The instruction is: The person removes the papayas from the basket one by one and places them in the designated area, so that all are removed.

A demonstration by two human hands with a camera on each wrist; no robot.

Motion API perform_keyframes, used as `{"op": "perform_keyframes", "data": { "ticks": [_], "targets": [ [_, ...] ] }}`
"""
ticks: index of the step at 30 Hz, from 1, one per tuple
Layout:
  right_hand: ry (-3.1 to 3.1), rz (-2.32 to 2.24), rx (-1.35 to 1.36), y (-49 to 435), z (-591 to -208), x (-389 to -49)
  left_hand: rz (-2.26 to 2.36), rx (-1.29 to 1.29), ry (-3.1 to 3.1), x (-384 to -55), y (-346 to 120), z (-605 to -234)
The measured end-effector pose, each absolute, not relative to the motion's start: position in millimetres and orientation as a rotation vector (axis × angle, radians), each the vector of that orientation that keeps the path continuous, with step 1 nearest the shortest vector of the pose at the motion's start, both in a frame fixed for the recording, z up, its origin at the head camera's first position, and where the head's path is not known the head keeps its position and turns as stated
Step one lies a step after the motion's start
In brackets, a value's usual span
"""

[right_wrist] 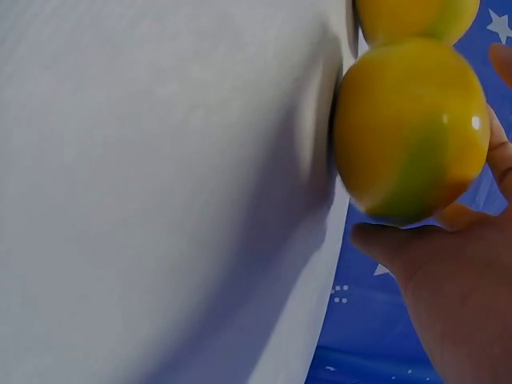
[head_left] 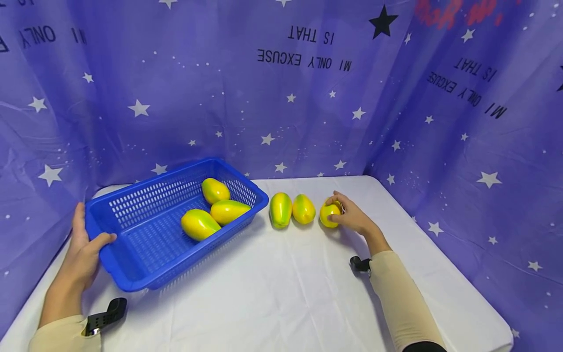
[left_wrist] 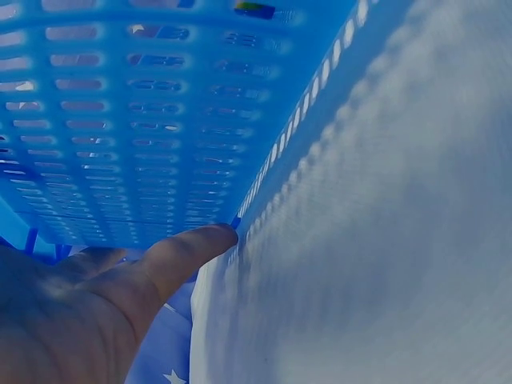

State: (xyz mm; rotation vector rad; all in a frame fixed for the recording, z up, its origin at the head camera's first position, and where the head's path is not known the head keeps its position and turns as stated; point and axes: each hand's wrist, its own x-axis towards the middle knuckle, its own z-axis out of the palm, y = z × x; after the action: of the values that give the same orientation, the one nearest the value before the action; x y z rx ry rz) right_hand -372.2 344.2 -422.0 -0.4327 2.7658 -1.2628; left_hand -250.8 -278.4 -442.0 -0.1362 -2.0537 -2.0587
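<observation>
Hands well apart: left (head_left: 83, 252) gripping basket edge (head_left: 184, 257), right (head_left: 353, 215) round fruit (head_left: 327, 213).

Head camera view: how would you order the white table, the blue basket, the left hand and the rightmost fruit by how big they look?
1. White table
2. Blue basket
3. Left hand
4. Rightmost fruit, partly covered

The left hand looks nearer the camera than the fruit, which may exaggerate that gap.

One of the hands (right_wrist: 460, 276) is spread beside a yellow-green fruit (right_wrist: 410, 132), a second fruit (right_wrist: 416, 18) beyond.
</observation>
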Motion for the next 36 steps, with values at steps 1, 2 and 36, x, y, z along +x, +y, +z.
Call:
{"op": "perform_keyframes", "data": {
  "ticks": [1,2,36],
  "targets": [
    [2.771,-1.259,-0.434,343,-421,-372,-2.055,-0.132,-2.061,-251,-278,-442],
    [2.782,-1.252,-0.432,342,-421,-372,-2.057,-0.132,-2.06,-252,-278,-441],
    [2.954,-1.424,-0.492,311,-366,-356,-2.124,-0.144,-1.998,-252,-278,-438]
  ]
}}
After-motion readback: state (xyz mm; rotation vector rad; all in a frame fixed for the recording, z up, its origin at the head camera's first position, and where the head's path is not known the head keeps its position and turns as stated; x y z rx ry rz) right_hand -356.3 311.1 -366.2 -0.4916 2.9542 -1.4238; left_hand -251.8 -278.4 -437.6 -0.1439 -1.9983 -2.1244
